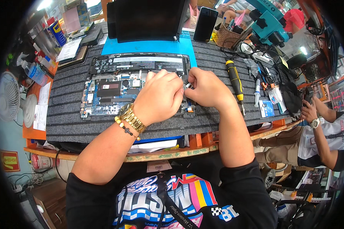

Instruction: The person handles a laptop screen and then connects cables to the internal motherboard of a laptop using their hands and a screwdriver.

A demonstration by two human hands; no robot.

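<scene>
An opened laptop base (114, 82) lies on a grey striped mat, its circuit board and fan area showing. A long black battery (141, 63) runs along its far side. My left hand (159, 97) is closed over the right half of the board, with curled fingers whose tips are hidden. Beside it, my right hand (211, 89) pinches at the base's right edge, thumb and forefinger close together around a small pale part I cannot name. Both hands nearly meet there. A yellow-and-black screwdriver (235, 81) lies right of my right hand.
Behind the base stands a dark screen (148, 19) on a blue mat (186, 45). A phone (206, 23) leans near a wicker basket (226, 36). At right are a syringe (257, 93), cables and a teal microscope (266, 21). Another person's hand (309, 110) holds a dark device.
</scene>
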